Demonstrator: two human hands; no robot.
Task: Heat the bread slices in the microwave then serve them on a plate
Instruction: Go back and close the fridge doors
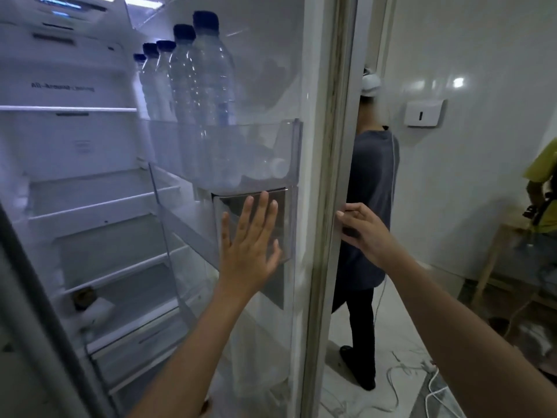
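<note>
white walls [482, 182] and a pale floor [401, 321] sit behind the open fridge [75, 152], whose shelves show no bread, so where it is i cannot tell; soft, light and easily crushed, it would want a loose hold at the crusts. its door [319, 146] carries an upper bin [262, 146] with a row of water bottles [211, 86]. the left hand [250, 245] lies flat and straight-fingered on the lower bin [286, 212], the right hand [363, 230] curls round the door edge.

Bottles [193, 95] in door bin [265, 152]
</note>
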